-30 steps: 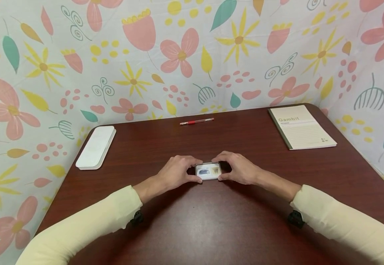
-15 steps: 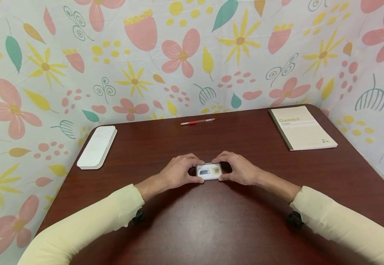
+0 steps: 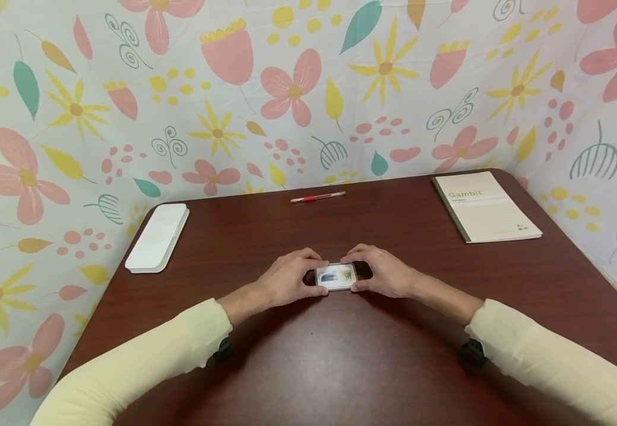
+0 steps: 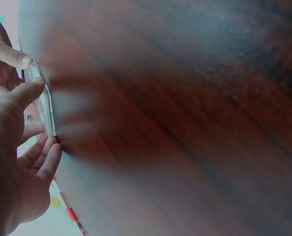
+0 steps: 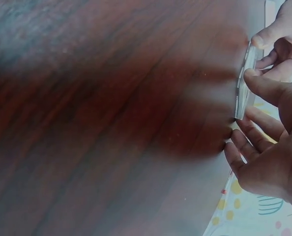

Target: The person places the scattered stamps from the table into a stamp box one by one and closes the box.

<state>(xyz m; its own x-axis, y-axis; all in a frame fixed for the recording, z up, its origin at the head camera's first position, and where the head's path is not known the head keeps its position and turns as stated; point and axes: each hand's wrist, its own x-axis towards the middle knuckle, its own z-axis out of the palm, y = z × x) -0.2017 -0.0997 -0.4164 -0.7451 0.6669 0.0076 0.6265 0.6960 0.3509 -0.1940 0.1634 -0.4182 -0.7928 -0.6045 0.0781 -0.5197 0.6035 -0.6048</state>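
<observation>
A small flat clear-edged case (image 3: 335, 277) lies at the middle of the table, its white top printed with a dark picture and a yellowish one. My left hand (image 3: 291, 278) grips its left end between thumb and fingers. At the opposite end, my right hand (image 3: 385, 272) does the same. Seen edge-on in the left wrist view, the case (image 4: 46, 105) is thin and transparent along its side, close over the table surface. The right wrist view has the right thumb on the near edge of the case (image 5: 244, 88), with the other fingers spread along the far side.
A long white box (image 3: 156, 238) stands at the table's left edge. Behind the hands lies a red pen (image 3: 318, 197). A cream notebook (image 3: 487, 206) marked "Gambit" sits at the back right. Flower-patterned cloth (image 3: 287, 142) hangs along the back and sides of the dark wood table (image 3: 308, 367).
Both hands stay on the case with almost the same grip. The whole head view has drifted very slightly.
</observation>
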